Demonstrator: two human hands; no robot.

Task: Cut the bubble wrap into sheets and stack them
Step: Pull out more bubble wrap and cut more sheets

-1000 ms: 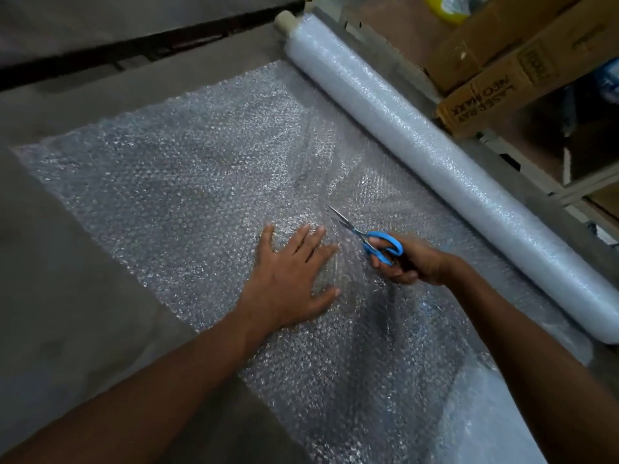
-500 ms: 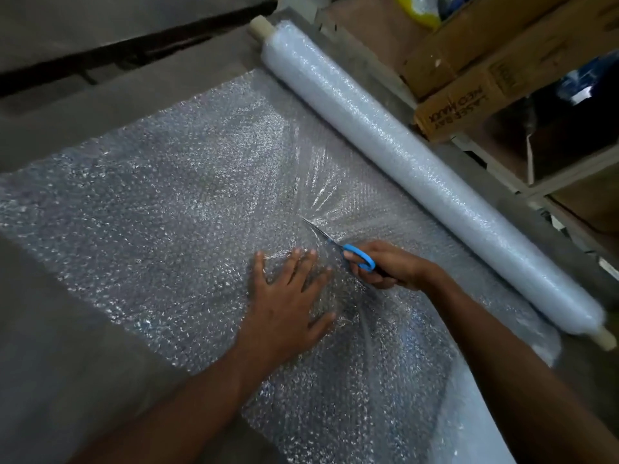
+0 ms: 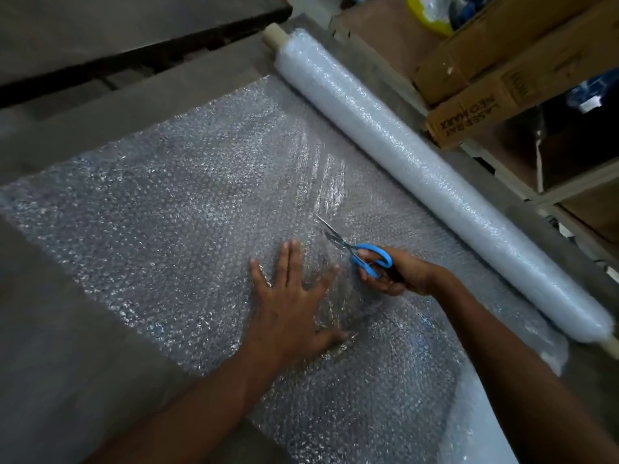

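A wide sheet of bubble wrap (image 3: 167, 212) lies unrolled across the grey table (image 3: 60, 346), still joined to its long roll (image 3: 435, 169) at the right. My left hand (image 3: 291, 303) presses flat on the sheet, fingers spread. Just right of it my right hand (image 3: 398, 269) grips blue-handled scissors (image 3: 355, 249). Their blades stand parted, pointing up and left into the wrap. The plastic puckers in creases ahead of the blade tips.
Cardboard boxes (image 3: 502, 82) sit on a shelf beyond the roll at the upper right, one printed with lettering. A yellow bag (image 3: 428, 15) shows at the top. A dark gap (image 3: 117, 72) runs along the table's far edge.
The scissors have advanced up the sheet along the cut and their blades have parted again. My left hand has slid forward beside them. The view has tilted slightly.
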